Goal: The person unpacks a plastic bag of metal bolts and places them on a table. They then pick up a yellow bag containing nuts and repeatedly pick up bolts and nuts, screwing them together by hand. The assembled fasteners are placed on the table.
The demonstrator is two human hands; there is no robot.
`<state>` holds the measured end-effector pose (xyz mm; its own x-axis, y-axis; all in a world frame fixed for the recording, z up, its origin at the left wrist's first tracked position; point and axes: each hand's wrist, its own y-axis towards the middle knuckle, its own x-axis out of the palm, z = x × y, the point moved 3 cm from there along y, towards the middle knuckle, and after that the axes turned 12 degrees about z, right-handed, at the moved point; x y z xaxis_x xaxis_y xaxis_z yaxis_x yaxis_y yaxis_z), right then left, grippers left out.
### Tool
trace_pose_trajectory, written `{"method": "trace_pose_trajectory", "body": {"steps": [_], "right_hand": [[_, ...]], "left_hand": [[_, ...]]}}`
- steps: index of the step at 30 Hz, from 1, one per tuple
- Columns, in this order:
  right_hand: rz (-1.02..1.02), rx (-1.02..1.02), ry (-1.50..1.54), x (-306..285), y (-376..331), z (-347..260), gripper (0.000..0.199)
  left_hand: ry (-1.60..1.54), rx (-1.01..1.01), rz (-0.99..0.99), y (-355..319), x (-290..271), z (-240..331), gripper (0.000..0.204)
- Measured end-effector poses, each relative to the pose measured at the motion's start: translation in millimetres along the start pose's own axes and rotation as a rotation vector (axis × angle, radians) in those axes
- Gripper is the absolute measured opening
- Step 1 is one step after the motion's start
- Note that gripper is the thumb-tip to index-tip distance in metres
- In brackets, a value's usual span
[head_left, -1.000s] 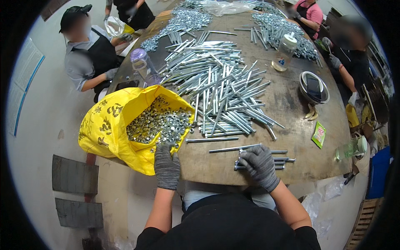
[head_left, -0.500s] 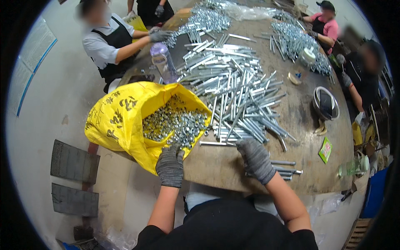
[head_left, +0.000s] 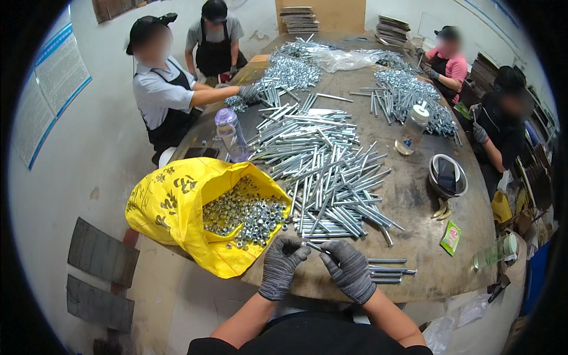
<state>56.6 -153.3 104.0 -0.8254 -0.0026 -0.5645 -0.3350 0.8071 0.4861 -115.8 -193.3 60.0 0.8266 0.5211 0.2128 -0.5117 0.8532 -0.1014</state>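
My right hand [head_left: 350, 273], in a grey knitted glove, is closed round a long silver bolt [head_left: 316, 247] above the table's near edge. The bolt's end points left to my left hand [head_left: 280, 266], also gloved in grey. There the fingers are pinched on a small shiny nut at the bolt's tip, mostly hidden by them. Just left of my hands lies an open yellow woven bag [head_left: 171, 204] with many loose nuts [head_left: 244, 212] in its mouth. A big heap of long bolts [head_left: 331, 171] spreads beyond my hands. Several bolts [head_left: 387, 270] lie side by side near my right hand.
A purple-lidded bottle [head_left: 232, 135] stands behind the bag. To the right are a glass jar [head_left: 412, 130], a bowl with a phone [head_left: 448, 176], a green packet [head_left: 451, 238] and a greenish bottle [head_left: 494, 253]. Co-workers stand along both table sides by more heaped hardware [head_left: 408, 89].
My left hand has left the bag's mouth and come right to the bolt's end. My right hand has lifted a bolt and moved slightly left, towards the other hand. The view has tilted upward.
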Motion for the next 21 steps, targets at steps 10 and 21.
{"method": "trace_pose_trajectory", "body": {"steps": [10,21], "right_hand": [[-0.073,0.306,0.214,-26,-15,3,0.016],[-0.574,0.718,1.127,-60,-27,-6,0.036]], "left_hand": [[-0.051,0.024,-0.139,-12,28,1,0.018],[0.049,0.319,-0.216,4,23,-15,0.062]]}}
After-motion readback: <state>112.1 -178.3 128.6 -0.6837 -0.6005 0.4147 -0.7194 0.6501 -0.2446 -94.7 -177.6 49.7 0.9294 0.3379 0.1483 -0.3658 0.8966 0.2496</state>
